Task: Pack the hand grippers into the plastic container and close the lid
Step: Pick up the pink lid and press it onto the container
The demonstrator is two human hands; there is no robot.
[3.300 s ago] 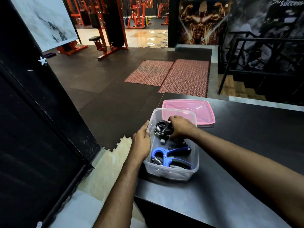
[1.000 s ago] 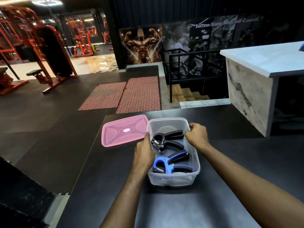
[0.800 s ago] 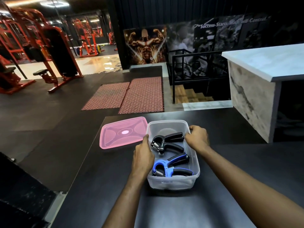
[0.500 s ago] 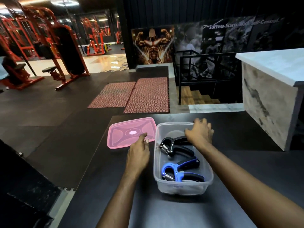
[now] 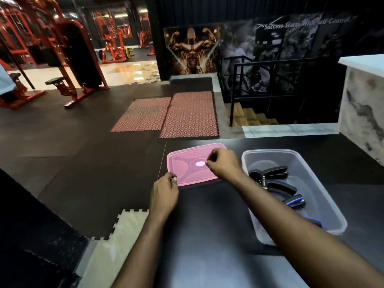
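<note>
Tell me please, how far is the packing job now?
Done: the black hand gripper and the blue hand gripper lie inside the clear plastic container. In hand: the left hand and right hand are at the pink lid, which lies flat on the black table. Left: lift it, close the container.

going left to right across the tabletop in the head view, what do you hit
left hand → pink lid → right hand → black hand gripper inside the clear container; the blue gripper is mostly hidden by the right forearm, so it is left out.
</note>
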